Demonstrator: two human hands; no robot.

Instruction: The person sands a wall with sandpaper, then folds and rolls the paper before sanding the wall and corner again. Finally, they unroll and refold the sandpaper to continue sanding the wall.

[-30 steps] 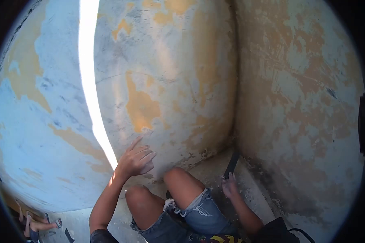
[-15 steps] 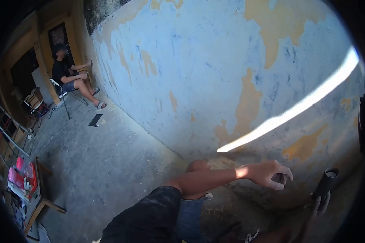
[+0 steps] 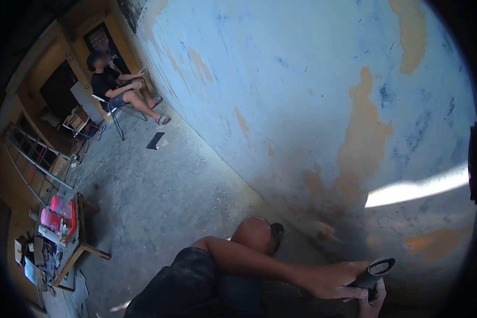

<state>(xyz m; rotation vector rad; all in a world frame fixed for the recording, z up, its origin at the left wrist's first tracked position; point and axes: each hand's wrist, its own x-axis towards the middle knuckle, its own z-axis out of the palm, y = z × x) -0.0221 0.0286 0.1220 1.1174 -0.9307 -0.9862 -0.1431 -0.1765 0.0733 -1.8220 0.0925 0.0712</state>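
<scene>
A dark tube (image 3: 376, 271) with a round rim at its upper end stands tilted at the lower right. Its lower part is hidden behind my hands. My left hand (image 3: 331, 280) reaches across from the left and closes around the tube's side. Below it, my right hand (image 3: 375, 303) grips the same tube, with pale dust on its fingers. What lies inside the tube's mouth I cannot make out.
A peeling blue wall (image 3: 302, 95) rises close in front. My bent knee (image 3: 253, 236) is beside my left arm. Another person (image 3: 108, 79) sits on a chair farther back. At left, a wooden table (image 3: 82, 249) bears pink containers (image 3: 61, 212). A dark flat object (image 3: 155, 140) lies on the floor.
My left hand has moved down from open air onto the tube and closed around it. The tube and my right hand appear lower and farther left, and the view has shifted.
</scene>
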